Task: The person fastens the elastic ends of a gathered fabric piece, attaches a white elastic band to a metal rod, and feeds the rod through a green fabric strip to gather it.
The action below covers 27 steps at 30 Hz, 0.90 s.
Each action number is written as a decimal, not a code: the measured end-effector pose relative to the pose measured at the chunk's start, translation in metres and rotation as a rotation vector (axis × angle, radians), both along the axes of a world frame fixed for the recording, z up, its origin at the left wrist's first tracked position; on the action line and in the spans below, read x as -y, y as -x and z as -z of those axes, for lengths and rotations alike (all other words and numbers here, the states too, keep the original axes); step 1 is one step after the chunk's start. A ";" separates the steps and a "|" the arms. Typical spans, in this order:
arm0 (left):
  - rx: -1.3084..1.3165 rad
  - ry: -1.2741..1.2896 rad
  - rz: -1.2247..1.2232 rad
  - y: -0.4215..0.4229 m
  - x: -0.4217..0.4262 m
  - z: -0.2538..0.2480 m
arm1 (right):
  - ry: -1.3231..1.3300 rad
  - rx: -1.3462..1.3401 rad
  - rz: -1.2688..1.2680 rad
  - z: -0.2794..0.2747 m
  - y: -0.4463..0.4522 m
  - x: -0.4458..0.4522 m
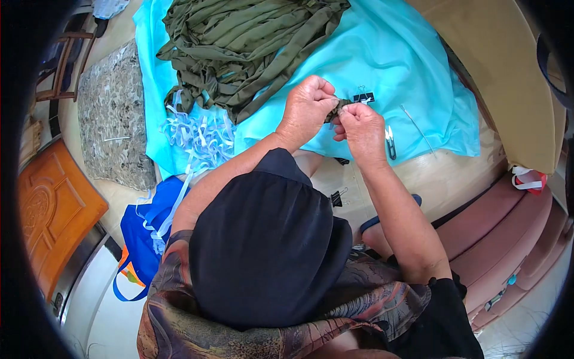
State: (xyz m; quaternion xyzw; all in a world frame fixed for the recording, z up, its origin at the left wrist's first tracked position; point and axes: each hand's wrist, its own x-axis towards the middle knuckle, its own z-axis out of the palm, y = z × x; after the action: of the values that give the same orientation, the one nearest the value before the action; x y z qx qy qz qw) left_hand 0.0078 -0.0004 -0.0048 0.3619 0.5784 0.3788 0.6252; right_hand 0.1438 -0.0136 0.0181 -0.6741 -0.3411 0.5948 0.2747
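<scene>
A small dark green piece of fabric [338, 112] sits over the turquoise cloth [412, 66], clamped between my fingers [324, 88] on both sides. My left hand [306, 113] angles forward and rightward, wrist bent; my right hand [365, 133] meets it, forearm reaching up. Just beyond is a black binder clip [363, 97]; the thread snips [391, 146] lie right of my wrist.
</scene>
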 end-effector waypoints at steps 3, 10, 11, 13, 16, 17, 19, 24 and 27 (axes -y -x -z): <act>-0.008 -0.005 0.003 0.000 0.000 -0.001 | 0.013 0.009 0.001 -0.004 0.002 -0.002; -0.157 -0.093 0.075 -0.003 0.002 0.001 | 0.137 -0.001 0.003 -0.010 0.005 -0.007; -0.174 -0.111 0.083 -0.003 0.003 0.003 | 0.153 -0.003 -0.001 -0.011 0.005 -0.008; -0.167 -0.109 0.087 -0.004 0.004 0.005 | 0.155 0.065 -0.030 -0.013 0.004 -0.009; -0.115 -0.064 0.072 -0.004 0.003 0.004 | 0.026 0.163 -0.101 0.003 -0.001 -0.007; -0.091 -0.042 0.062 -0.004 0.003 0.003 | -0.040 0.195 -0.131 0.008 -0.004 -0.007; -0.061 -0.002 0.049 -0.003 0.002 0.003 | -0.026 0.089 -0.085 0.006 -0.008 -0.007; 0.099 0.107 -0.024 0.003 0.002 0.011 | 0.115 -0.208 0.080 -0.012 -0.018 -0.014; 0.172 0.145 0.010 0.004 0.003 0.009 | 0.117 -0.363 0.186 -0.016 -0.028 -0.017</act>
State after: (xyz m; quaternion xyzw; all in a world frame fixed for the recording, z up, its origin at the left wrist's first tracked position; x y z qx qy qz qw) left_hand 0.0035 -0.0035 -0.0140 0.2848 0.5466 0.3626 0.6990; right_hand 0.1716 0.0037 0.0339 -0.5993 -0.1872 0.6973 0.3459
